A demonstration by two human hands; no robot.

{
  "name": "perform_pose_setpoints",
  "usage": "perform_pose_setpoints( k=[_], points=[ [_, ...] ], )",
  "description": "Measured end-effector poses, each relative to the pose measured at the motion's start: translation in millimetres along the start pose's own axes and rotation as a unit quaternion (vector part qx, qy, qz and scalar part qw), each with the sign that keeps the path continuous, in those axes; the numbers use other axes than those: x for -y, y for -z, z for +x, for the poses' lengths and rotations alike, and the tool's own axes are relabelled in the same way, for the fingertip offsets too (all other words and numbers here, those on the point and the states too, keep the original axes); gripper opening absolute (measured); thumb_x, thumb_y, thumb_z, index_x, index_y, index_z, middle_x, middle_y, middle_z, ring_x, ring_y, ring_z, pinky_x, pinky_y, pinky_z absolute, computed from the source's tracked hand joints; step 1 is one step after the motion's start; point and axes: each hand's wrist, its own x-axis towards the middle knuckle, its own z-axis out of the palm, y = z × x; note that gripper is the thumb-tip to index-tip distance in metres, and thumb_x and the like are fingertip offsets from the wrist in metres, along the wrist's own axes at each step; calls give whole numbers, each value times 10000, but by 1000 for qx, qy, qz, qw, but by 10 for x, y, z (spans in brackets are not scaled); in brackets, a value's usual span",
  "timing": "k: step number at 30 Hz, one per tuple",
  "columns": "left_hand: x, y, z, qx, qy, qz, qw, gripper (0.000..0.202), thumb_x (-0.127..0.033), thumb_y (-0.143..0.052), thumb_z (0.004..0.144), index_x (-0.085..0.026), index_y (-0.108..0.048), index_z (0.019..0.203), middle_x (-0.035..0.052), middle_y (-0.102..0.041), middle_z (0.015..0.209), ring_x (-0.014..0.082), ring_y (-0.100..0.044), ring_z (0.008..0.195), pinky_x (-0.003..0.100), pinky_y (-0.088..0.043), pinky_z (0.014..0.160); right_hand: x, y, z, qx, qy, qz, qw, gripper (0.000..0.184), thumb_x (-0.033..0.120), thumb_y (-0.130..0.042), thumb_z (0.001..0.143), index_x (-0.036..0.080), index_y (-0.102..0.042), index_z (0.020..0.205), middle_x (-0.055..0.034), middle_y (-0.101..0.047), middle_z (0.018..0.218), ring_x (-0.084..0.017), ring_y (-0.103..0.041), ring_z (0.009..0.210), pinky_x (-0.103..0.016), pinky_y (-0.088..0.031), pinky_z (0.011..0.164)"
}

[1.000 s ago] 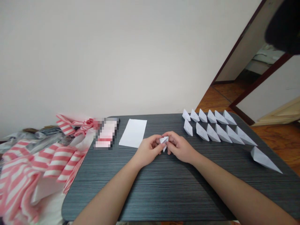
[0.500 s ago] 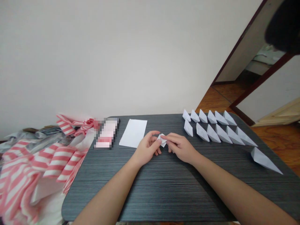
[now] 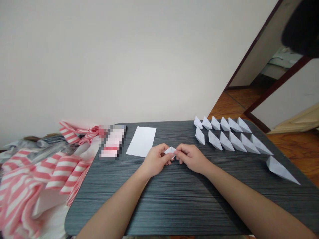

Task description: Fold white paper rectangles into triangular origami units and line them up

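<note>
Between my hands is a small folded piece of white paper (image 3: 170, 150), its top coming to a low point. My left hand (image 3: 157, 160) pinches its left side, thumb in front. The right side is pinched by my right hand (image 3: 191, 157), thumb and forefinger together. My fingers cover the paper's lower part and both ends. A flat white sheet of paper (image 3: 141, 141) lies just beyond my left hand. To the right stand several folded white paper boats (image 3: 226, 141) in two rows, and a single paper boat (image 3: 281, 170) sits nearer the table's right edge.
The dark wood-grain table (image 3: 154, 209) stands against a pale wall (image 3: 139, 59). A blurred-out phone-like object (image 3: 112, 142) lies at its left edge. Red-and-white striped cloth (image 3: 62, 171) is heaped left of the table. A doorway and wooden floor (image 3: 229, 106) show at the right.
The folded paper has turned and now shows a wide, low triangle. My right hand has shifted from over its front to its right edge; my left hand still holds the left side.
</note>
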Motion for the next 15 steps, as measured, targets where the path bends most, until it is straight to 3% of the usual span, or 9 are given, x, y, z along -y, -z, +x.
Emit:
perform_pose_setpoints(
  k=[5,15],
  points=[
    [-39,9,0,1,9,8,1000,269,-378,-568,804,-134,-560,918,38,-640,738,96,-567,558,215,-454,525,42,30,-11,-25,12,-18,999,229,251,-465,895,169,-550,699,24,-553,546,-101,-532,516,-223,-405,558],
    [-54,5,-36,47,-1,104,993,289,-381,-474,855,-127,-595,788,53,-660,715,108,-581,574,221,-452,545,33,5,5,7,13,7,1000,169,250,-460,897,167,-543,776,26,-547,594,-97,-525,514,-219,-402,549]
  ],
)
